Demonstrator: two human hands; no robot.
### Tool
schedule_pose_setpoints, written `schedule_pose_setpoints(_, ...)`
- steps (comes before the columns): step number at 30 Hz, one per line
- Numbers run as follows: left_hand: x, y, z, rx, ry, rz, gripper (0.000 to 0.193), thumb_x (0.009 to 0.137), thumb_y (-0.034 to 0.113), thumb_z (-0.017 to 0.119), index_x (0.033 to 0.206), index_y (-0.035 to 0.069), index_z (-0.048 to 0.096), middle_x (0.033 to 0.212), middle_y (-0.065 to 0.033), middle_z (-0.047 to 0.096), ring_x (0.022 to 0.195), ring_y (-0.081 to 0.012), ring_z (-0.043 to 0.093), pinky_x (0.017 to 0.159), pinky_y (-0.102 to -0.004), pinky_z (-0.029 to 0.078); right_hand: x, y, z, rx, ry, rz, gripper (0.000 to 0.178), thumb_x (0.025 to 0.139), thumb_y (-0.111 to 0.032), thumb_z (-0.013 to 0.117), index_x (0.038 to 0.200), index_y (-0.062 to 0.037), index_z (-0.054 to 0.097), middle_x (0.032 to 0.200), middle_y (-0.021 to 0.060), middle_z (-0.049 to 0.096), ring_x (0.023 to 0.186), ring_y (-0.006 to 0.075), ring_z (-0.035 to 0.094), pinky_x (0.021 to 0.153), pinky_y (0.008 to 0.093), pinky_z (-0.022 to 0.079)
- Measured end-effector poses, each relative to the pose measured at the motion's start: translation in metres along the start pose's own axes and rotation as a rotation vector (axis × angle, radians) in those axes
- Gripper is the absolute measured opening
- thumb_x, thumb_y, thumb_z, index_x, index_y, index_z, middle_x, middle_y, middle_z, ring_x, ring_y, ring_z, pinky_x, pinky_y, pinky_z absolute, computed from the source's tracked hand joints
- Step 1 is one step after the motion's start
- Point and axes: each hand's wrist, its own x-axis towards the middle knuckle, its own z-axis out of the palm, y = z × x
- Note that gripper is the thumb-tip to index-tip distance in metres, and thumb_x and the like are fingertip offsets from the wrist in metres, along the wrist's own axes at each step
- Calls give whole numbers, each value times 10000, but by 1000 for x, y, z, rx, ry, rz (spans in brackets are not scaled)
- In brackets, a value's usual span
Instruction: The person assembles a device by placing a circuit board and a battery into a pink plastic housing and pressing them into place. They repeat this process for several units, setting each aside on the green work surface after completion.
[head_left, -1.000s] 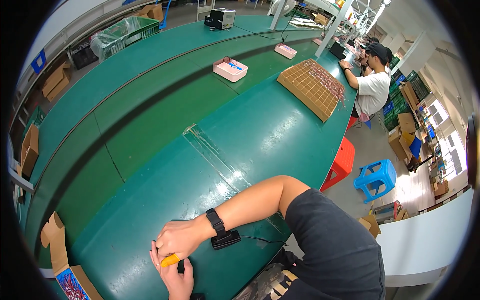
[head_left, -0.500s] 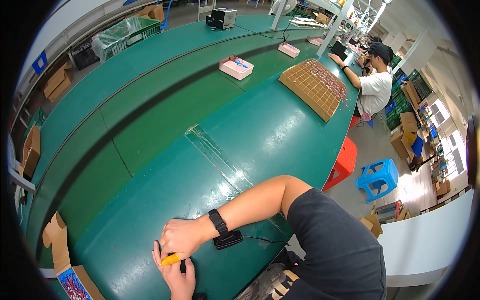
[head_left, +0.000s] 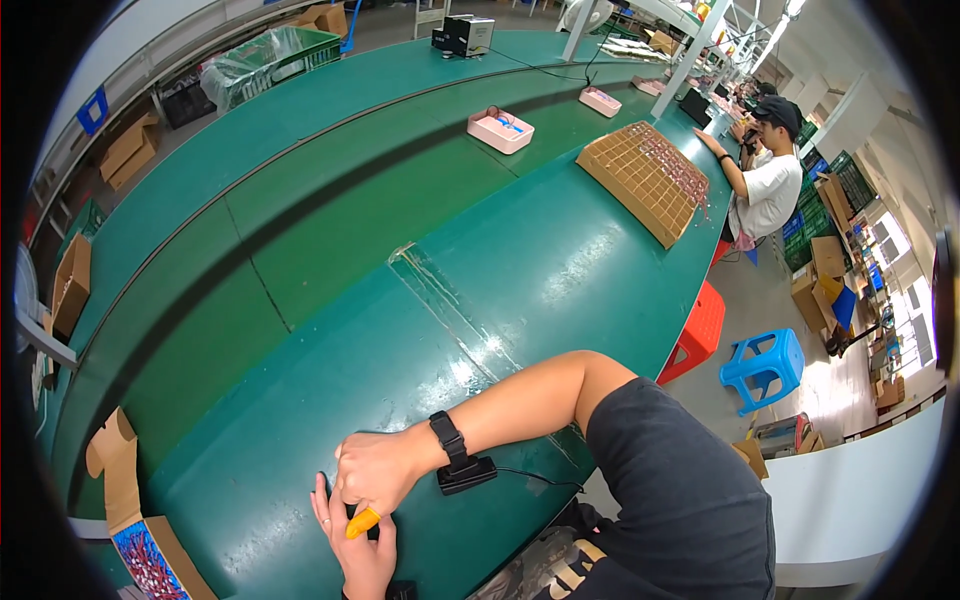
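Note:
My right hand (head_left: 377, 468) bends down over the fingers of my left hand (head_left: 366, 562), low in the view above the green table. Its knuckles are curled, and whatever lies between its fingers is hidden. A yellow finger cot (head_left: 362, 523) covers one digit of the right hand. The left hand's fingers are stretched out, one with a ring, and its thumb stands apart. Around my right wrist runs a black strap (head_left: 447, 434), with a black box-shaped device (head_left: 467, 476) and a cable by it. Another dark device (head_left: 401, 590) shows at the left wrist.
Lower left stands an open carton (head_left: 178, 560) of red and blue small parts. A gridded cardboard tray (head_left: 640, 190) lies farther along the table (head_left: 520, 290), near a seated person (head_left: 768, 185). Pink bins (head_left: 502, 133) sit beyond. Right of the table are red (head_left: 700, 330) and blue (head_left: 765, 368) stools.
The whole scene has shifted slightly rightward in the view. My hands stay together, the right still bent over the left, with slightly more of the yellow finger cot showing.

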Motion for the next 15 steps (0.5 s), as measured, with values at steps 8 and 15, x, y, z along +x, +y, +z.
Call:
schedule_pose_setpoints(8,-4,-6,0,24,-2,26,405,855,98,741,1252,31,708,1505,-229,545,1544,-522,350,1273,-690,206,2,0,4,38,78,-12,582,966,-464,701,569,-42,649,590,150,637,561,384,636,563,477,502)
schedule_pose_setpoints(15,-7,-6,0,21,1,27,415,866,80,716,1278,30,700,1515,-238,562,1533,-521,379,1274,-676,213,4,2,7,44,61,-11,580,979,-452,692,575,-38,647,602,153,642,572,387,638,602,482,514)
